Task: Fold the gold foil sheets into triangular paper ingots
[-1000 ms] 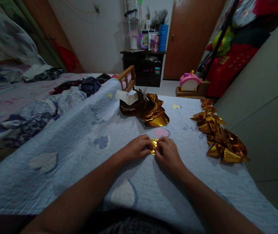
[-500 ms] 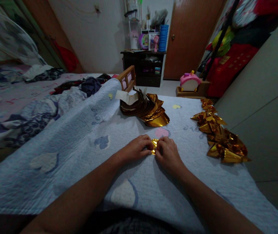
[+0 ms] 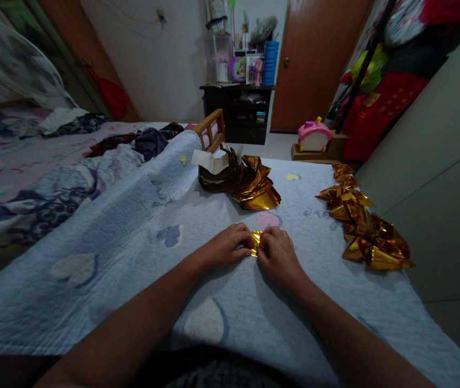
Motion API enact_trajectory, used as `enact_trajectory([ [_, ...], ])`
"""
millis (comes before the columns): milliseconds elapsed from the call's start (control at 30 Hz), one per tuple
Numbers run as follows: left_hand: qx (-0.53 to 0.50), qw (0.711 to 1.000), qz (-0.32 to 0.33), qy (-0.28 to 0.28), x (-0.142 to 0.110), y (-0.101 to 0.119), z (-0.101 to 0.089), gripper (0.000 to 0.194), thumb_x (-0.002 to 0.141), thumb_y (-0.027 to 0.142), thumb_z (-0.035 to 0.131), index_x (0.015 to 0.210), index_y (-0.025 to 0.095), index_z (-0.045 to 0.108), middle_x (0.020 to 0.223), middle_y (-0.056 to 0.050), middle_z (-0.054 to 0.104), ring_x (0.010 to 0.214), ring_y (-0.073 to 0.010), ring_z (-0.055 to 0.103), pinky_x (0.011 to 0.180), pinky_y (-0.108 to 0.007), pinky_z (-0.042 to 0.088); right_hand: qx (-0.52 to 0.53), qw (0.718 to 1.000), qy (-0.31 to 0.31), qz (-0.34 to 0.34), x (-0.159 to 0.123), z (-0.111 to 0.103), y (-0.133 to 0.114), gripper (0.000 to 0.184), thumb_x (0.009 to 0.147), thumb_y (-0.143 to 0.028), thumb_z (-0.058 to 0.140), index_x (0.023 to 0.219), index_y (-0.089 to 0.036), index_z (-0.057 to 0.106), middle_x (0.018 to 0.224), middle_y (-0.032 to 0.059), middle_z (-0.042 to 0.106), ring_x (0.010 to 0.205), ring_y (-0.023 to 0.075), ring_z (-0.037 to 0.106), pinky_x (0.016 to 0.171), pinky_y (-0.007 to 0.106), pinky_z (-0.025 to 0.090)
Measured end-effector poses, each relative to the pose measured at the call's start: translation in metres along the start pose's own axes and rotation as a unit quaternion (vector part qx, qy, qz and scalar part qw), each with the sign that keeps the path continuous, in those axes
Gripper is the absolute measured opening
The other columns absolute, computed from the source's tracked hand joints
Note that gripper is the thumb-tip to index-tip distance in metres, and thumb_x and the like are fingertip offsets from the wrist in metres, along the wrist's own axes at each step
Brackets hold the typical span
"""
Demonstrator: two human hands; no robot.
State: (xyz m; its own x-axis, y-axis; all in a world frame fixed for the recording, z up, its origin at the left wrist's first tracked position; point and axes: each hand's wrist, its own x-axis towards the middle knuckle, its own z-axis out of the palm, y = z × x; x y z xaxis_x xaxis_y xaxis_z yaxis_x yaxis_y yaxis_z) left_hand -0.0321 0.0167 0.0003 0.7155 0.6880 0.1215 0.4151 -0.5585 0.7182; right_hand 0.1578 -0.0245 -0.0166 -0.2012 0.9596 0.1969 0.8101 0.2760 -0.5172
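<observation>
A small piece of gold foil paper [image 3: 256,243] lies low over the blue bed cover, pinched between my two hands and partly hidden by the fingers. My left hand [image 3: 230,245] grips its left side with thumb and fingers. On the other side my right hand [image 3: 279,252] is closed on the same foil. Beyond the hands sits a fanned stack of gold foil sheets [image 3: 238,180], with whitish paper strips at its left end. To the right, several folded gold foil pieces [image 3: 365,229] lie in a heap along the bed's edge.
The quilted blue cover [image 3: 141,291] with heart prints lies under everything. A wooden rail [image 3: 209,131] rises at its far end. Behind it stand a dark cabinet [image 3: 234,113] and a pink toy [image 3: 314,134]. A pale panel [image 3: 440,194] borders the right side.
</observation>
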Motion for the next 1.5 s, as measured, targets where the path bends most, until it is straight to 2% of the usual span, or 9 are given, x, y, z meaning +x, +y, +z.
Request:
enact_trajectory([
  [200, -0.003, 1.0, -0.002, -0.001, 0.0, -0.001, 0.001, 0.001, 0.089, 0.018, 0.066, 0.09, 0.018, 0.066, 0.097, -0.004, 0.058, 0.095, -0.0197, 0.057, 0.089, -0.032, 0.047, -0.006, 1.0, 0.003, -0.013, -0.002, -0.001, 0.0, 0.014, 0.084, -0.01, 0.058, 0.094, -0.019, 0.062, 0.102, 0.0088, 0.061, 0.097, 0.0261, 0.051, 0.082, 0.037, 0.038],
  [467, 0.001, 1.0, -0.012, 0.001, -0.001, 0.003, 0.0, 0.003, 0.09, 0.02, 0.066, 0.091, 0.018, 0.068, 0.099, -0.005, 0.058, 0.1, -0.0212, 0.056, 0.094, -0.034, 0.046, -0.027, 0.999, -0.01, -0.029, -0.003, -0.004, -0.003, 0.016, 0.087, -0.011, 0.057, 0.094, -0.021, 0.068, 0.109, 0.0094, 0.062, 0.101, 0.027, 0.052, 0.085, 0.039, 0.039],
  [667, 0.04, 0.999, -0.015, 0.007, -0.002, 0.0, 0.002, 0.003, 0.09, 0.02, 0.066, 0.092, 0.019, 0.067, 0.101, -0.006, 0.057, 0.104, -0.0231, 0.052, 0.096, -0.037, 0.044, -0.046, 0.998, -0.029, -0.017, -0.003, -0.007, -0.009, 0.008, 0.088, -0.019, 0.062, 0.094, -0.019, 0.067, 0.11, 0.0104, 0.062, 0.103, 0.0273, 0.052, 0.089, 0.04, 0.039],
  [867, 0.034, 0.999, -0.012, -0.008, -0.002, -0.004, 0.001, 0.003, 0.09, 0.019, 0.066, 0.093, 0.019, 0.065, 0.101, -0.005, 0.056, 0.104, -0.0222, 0.052, 0.096, -0.036, 0.043, -0.084, 0.995, -0.041, -0.022, -0.004, -0.008, -0.012, 0.015, 0.091, -0.026, 0.061, 0.104, -0.019, 0.066, 0.113, 0.0112, 0.06, 0.106, 0.0283, 0.051, 0.089, 0.041, 0.039],
  [1067, 0.016, 1.0, -0.013, -0.005, -0.002, -0.003, 0.0, 0.001, 0.089, 0.02, 0.065, 0.091, 0.019, 0.065, 0.101, -0.005, 0.057, 0.104, -0.0221, 0.052, 0.096, -0.036, 0.044, -0.071, 0.995, -0.062, -0.027, -0.002, -0.011, -0.008, 0.017, 0.092, -0.026, 0.061, 0.108, -0.024, 0.066, 0.114, 0.0092, 0.059, 0.103, 0.0275, 0.05, 0.087, 0.04, 0.039],
  [1167, 0.009, 1.0, -0.018, -0.012, -0.001, 0.0, -0.002, 0.002, 0.088, 0.018, 0.064, 0.089, 0.019, 0.065, 0.1, -0.005, 0.057, 0.104, -0.0222, 0.053, 0.097, -0.036, 0.044, -0.055, 0.995, -0.081, -0.036, -0.001, -0.013, -0.002, 0.026, 0.09, -0.02, 0.06, 0.115, -0.026, 0.065, 0.117, 0.0083, 0.058, 0.103, 0.0262, 0.049, 0.089, 0.039, 0.039],
  [1333, 0.004, 1.0, -0.017, -0.009, -0.001, 0.002, -0.003, 0.002, 0.088, 0.02, 0.063, 0.089, 0.019, 0.065, 0.101, -0.005, 0.058, 0.104, -0.0221, 0.054, 0.097, -0.036, 0.044, -0.019, 0.993, -0.103, -0.062, -0.002, -0.018, 0.007, 0.05, 0.085, -0.007, 0.057, 0.128, -0.031, 0.061, 0.119, 0.0065, 0.057, 0.106, 0.0243, 0.049, 0.092, 0.037, 0.039],
  [1500, 0.012, 1.0, -0.016, -0.011, 0.0, 0.001, -0.002, 0.009, 0.087, 0.018, 0.064, 0.095, 0.019, 0.067, 0.102, -0.005, 0.058, 0.103, -0.0224, 0.054, 0.096, -0.036, 0.045, 0.002, 0.989, -0.115, -0.09, -0.003, -0.021, 0.01, 0.06, 0.086, -0.004, 0.055, 0.136, -0.036, 0.058, 0.118, 0.0059, 0.058, 0.106, 0.0234, 0.05, 0.093, 0.037, 0.04],
])
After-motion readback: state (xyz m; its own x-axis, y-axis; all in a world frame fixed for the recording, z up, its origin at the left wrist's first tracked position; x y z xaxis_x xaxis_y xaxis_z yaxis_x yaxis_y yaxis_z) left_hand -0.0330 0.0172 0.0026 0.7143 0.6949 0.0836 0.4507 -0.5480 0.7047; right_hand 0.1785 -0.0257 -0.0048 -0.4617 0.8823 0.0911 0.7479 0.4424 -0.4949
